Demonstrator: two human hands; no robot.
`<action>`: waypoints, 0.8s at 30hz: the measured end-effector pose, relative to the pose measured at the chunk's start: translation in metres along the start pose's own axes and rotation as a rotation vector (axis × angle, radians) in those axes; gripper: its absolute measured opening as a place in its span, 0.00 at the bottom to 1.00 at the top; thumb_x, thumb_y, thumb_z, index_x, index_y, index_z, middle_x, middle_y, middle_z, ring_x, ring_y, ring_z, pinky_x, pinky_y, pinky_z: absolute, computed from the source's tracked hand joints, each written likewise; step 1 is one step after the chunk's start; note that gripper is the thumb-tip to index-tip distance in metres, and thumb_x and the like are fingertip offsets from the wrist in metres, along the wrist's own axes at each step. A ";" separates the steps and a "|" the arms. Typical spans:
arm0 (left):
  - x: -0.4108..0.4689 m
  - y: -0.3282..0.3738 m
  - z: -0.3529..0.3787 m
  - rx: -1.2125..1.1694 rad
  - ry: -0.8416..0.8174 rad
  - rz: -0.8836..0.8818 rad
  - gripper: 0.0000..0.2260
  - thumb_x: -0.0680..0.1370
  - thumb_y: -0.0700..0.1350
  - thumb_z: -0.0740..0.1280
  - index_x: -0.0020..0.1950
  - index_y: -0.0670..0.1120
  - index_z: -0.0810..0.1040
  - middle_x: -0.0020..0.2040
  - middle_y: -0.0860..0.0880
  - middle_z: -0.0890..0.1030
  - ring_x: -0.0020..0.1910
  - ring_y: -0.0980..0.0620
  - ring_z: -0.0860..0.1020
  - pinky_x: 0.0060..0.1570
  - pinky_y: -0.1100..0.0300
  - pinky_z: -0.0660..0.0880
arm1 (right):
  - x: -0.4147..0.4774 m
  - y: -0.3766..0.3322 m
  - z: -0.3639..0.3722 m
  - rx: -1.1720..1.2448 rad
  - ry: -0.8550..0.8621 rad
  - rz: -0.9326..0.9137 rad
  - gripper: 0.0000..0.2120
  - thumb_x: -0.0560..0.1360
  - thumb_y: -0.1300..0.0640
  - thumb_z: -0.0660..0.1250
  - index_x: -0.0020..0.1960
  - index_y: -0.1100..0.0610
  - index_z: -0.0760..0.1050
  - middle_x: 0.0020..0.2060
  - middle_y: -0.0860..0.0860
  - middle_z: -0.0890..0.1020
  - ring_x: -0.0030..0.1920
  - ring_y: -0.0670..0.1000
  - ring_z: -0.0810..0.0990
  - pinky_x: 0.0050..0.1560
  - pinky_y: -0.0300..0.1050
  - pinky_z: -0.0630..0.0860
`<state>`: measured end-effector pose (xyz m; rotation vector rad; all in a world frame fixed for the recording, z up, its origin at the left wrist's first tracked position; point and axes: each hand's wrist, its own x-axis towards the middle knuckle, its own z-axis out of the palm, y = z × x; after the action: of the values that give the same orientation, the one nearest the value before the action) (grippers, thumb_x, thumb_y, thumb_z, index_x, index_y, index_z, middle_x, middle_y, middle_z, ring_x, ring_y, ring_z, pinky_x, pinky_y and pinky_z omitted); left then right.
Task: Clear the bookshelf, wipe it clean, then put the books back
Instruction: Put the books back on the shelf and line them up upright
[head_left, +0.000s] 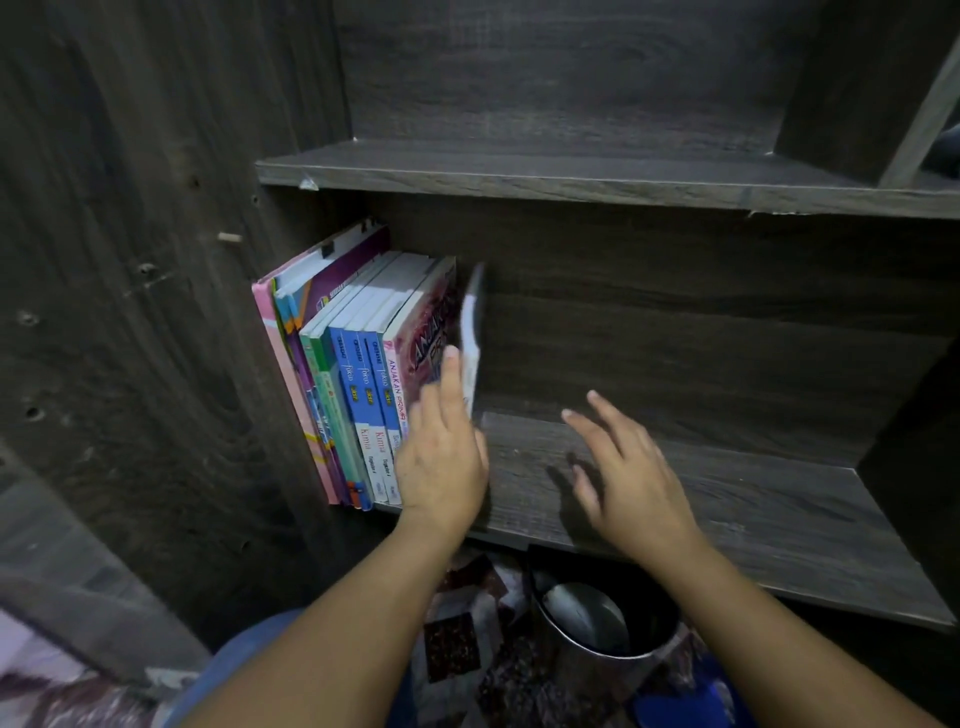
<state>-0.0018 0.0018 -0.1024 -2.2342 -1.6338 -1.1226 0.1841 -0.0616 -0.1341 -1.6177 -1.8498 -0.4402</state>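
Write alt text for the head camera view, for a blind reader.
A person's left hand touches a thin white book leaning beside a row of upright books at the left end of a dark wooden shelf; the right hand hovers open nearby.

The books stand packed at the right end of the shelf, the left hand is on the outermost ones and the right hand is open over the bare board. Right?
Not quite. The head view shows the books at the left end of the shelf, against its side wall. The rest holds: the left hand is on the outermost ones, the right hand open over the board.
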 end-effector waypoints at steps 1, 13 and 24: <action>0.002 -0.004 -0.001 0.047 0.112 -0.006 0.42 0.70 0.40 0.72 0.77 0.41 0.51 0.51 0.43 0.71 0.42 0.45 0.74 0.32 0.55 0.71 | -0.001 0.001 0.003 0.000 -0.044 -0.002 0.31 0.65 0.62 0.76 0.66 0.55 0.72 0.68 0.58 0.72 0.62 0.60 0.75 0.58 0.57 0.76; 0.037 -0.041 0.000 -0.074 0.500 0.018 0.16 0.74 0.44 0.63 0.61 0.44 0.66 0.45 0.44 0.77 0.42 0.49 0.69 0.43 0.53 0.59 | -0.016 -0.006 0.018 0.029 -0.447 -0.063 0.19 0.73 0.55 0.67 0.63 0.52 0.74 0.68 0.52 0.72 0.67 0.54 0.70 0.66 0.50 0.68; 0.038 -0.034 0.015 0.074 0.525 -0.137 0.20 0.73 0.47 0.65 0.61 0.47 0.63 0.51 0.46 0.63 0.51 0.44 0.64 0.50 0.49 0.58 | -0.023 -0.008 0.019 0.012 -0.522 -0.068 0.18 0.73 0.53 0.66 0.63 0.51 0.75 0.65 0.51 0.74 0.65 0.55 0.71 0.64 0.51 0.70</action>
<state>-0.0191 0.0521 -0.0985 -1.6089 -1.5765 -1.4940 0.1730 -0.0682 -0.1621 -1.7825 -2.2818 -0.0284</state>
